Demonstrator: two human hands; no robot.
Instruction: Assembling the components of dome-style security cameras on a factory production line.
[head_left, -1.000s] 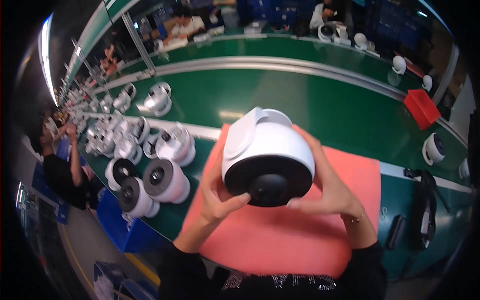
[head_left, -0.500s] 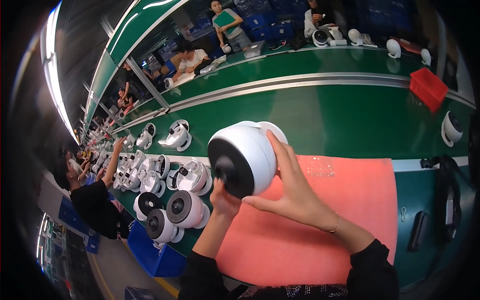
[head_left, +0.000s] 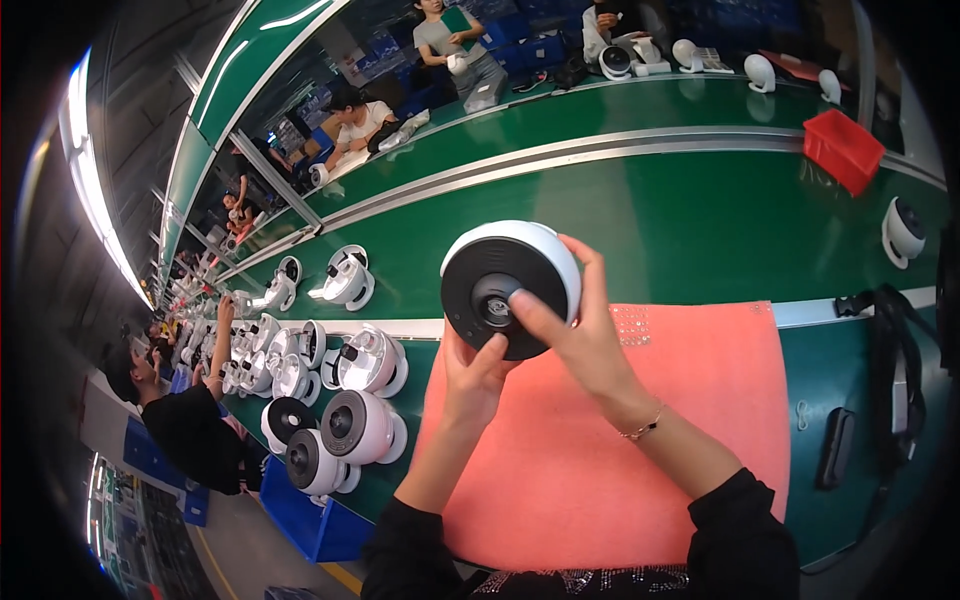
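Above the pink mat [head_left: 640, 450] I hold up a round white camera [head_left: 470, 265], its black face and central lens turned toward me. My left hand [head_left: 474, 378] grips it from below, with the thumb at the lower rim of the black face. My right hand [head_left: 590, 345] is closed round its right side, and the thumb lies on the face beside the lens. The fingers behind the housing are partly hidden. Left of the mat stand finished-looking cameras with black faces, one of them a white camera [head_left: 362, 425] near my left forearm.
Several open white housings [head_left: 370, 360] line the green bench to the left. A red bin [head_left: 843, 150] and another white camera [head_left: 903, 232] stand at the far right. A black strap [head_left: 890, 370] and a dark handheld object [head_left: 836, 448] lie right of the mat. A co-worker [head_left: 190, 430] works at the left.
The camera has turned so that its black face points at me instead of to the left. My right thumb has moved onto the face beside the lens.
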